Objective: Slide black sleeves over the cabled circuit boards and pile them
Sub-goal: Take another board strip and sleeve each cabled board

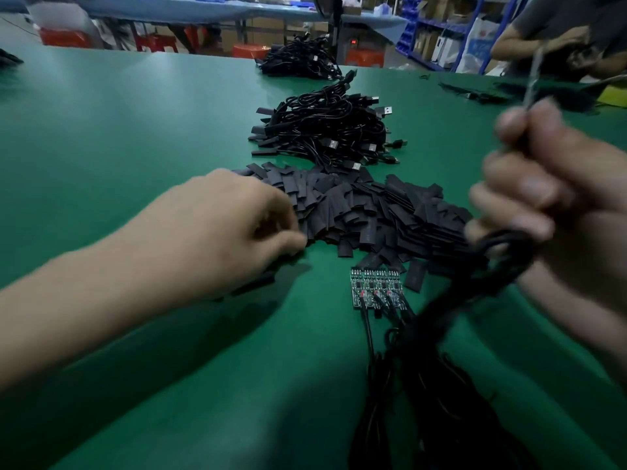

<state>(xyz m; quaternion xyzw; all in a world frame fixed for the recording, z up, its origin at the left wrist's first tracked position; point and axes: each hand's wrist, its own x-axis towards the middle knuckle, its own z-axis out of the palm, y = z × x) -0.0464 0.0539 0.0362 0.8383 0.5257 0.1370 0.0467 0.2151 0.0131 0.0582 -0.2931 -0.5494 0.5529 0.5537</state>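
A heap of flat black sleeves (366, 212) lies in the middle of the green table (135, 147). My left hand (237, 228) reaches into the heap's left edge with curled fingers touching the sleeves; whether it holds one is hidden. Several green circuit boards (376, 288) lie side by side just in front of the heap, their black cables (441, 334) running toward me. My right hand (543, 184), raised at the right, grips a bundle of these black cables. Behind the sleeves sits a pile of sleeved boards with USB cables (329, 134).
A second pile of black cables (302, 61) lies further back. Another person (556, 39) works at the table's far right corner beside more black parts (481, 91). Red stools and blue shelving stand beyond the table.
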